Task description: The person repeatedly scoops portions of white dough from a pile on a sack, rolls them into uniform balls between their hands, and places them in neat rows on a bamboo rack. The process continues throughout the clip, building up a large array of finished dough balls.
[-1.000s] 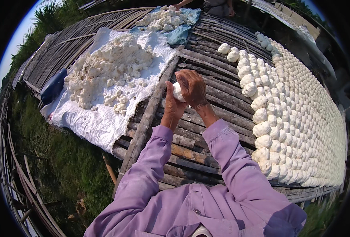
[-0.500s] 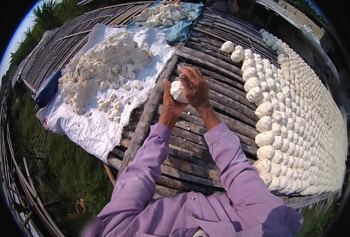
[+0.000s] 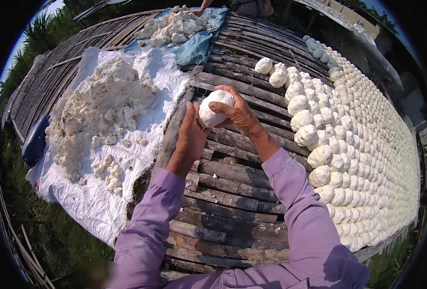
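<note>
A round white ball of dough-like material (image 3: 215, 109) is held between my two hands above the slatted platform. My left hand (image 3: 192, 132) cups it from the left and below. From the right, my right hand (image 3: 242, 114) grips it, with the thumb lying across its near face and the fingers behind. To the left, a crumbly heap of the same white material (image 3: 102, 103) lies on a white woven sheet (image 3: 97, 212). On the right stand many rows of similar white balls (image 3: 346, 159), packed closely together.
The platform (image 3: 232, 192) is made of dark poles with gaps between. A dark blue object (image 3: 36, 139) rests at the sheet's left edge. At the far end, another white heap (image 3: 175, 26) lies on a blue-green sheet (image 3: 194, 49), with another person's hand (image 3: 198, 12) beside it.
My right hand has turned from lying over the ball to gripping its right side, baring more of it. The view has shifted, and the other person's arm now reaches to the far heap.
</note>
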`<state>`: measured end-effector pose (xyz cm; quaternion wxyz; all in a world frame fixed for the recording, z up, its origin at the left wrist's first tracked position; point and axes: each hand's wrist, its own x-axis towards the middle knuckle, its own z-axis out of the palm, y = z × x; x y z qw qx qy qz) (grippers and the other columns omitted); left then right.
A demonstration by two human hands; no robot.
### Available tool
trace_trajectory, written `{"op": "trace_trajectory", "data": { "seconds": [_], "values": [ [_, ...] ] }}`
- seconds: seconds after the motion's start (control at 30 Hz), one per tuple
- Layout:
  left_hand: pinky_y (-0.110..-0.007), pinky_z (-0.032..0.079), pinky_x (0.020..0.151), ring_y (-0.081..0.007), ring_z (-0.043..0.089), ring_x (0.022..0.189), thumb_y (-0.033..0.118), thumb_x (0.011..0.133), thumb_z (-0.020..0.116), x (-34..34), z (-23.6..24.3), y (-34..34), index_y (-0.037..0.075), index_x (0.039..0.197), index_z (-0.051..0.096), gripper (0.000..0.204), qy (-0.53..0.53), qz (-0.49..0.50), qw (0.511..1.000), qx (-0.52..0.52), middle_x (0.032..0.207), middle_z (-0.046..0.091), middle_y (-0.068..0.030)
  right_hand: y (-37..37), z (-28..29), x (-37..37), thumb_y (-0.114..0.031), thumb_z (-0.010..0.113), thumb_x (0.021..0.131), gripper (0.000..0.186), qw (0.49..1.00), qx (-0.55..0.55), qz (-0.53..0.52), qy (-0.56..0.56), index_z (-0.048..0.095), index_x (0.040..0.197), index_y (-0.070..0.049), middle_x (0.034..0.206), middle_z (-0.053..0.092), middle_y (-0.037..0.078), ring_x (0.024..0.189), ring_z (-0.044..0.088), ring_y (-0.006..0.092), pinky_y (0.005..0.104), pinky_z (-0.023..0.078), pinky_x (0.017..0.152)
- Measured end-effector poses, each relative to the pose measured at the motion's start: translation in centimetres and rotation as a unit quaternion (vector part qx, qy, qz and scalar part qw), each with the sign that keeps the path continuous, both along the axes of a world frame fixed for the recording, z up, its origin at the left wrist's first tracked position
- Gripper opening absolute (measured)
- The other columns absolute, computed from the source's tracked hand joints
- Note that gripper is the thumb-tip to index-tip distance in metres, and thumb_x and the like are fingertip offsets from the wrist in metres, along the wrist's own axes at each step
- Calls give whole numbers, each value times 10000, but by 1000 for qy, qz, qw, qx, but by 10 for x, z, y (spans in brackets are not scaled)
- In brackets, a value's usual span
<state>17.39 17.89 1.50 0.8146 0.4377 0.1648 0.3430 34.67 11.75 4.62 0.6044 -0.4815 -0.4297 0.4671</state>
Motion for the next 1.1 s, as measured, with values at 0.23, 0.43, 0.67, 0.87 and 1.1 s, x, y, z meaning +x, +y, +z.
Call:
{"op": "trace_trajectory", "data": {
  "seconds": [0.23, 0.43, 0.67, 0.87, 1.1],
  "values": [
    [-549, 67, 1244, -404, 41, 1564, 641, 931, 573, -91, -38, 41, 84, 1571, 369, 872, 433, -32, 753, 494, 1682, 130, -223, 88, -5, 159, -330, 901, 725, 972, 987, -49, -151, 6, 351, 1488, -82, 1287, 553, 231, 1094, 663, 376, 506, 673, 654],
    [-536, 159, 1237, -446, 92, 1551, 518, 910, 677, -121, -74, 49, 93, 1556, 396, 822, 417, -57, 725, 545, 1669, 147, -248, 159, -29, 262, -377, 907, 685, 916, 933, -49, -302, -191, 458, 1424, -78, 1277, 597, 207, 1039, 687, 345, 476, 662, 643],
    [-548, 187, 1226, -456, 108, 1546, 583, 898, 657, -115, -65, 49, 104, 1550, 411, 846, 460, -96, 707, 529, 1668, 147, -249, 214, -86, 309, -420, 901, 675, 781, 858, -19, -381, -343, 586, 1324, -119, 1155, 685, 144, 915, 732, 281, 409, 660, 644],
    [-540, 115, 1239, -412, 73, 1563, 642, 898, 609, -110, -62, 48, 153, 1567, 398, 855, 483, -110, 710, 500, 1685, 113, -220, 250, -142, 343, -474, 721, 852, 705, 682, -115, -371, -619, 506, 1457, -182, 1408, 534, 178, 1248, 515, 336, 457, 454, 965],
    [-498, 185, 1245, -435, 96, 1554, 270, 866, 739, -111, -61, 46, 119, 1566, 376, 803, 483, -94, 684, 539, 1678, 127, -226, 238, -87, 335, -414, 621, 930, 573, 688, -15, -354, -633, 550, 1456, -197, 1401, 591, 202, 1265, 587, 388, 475, 478, 1041]
  ]
}}
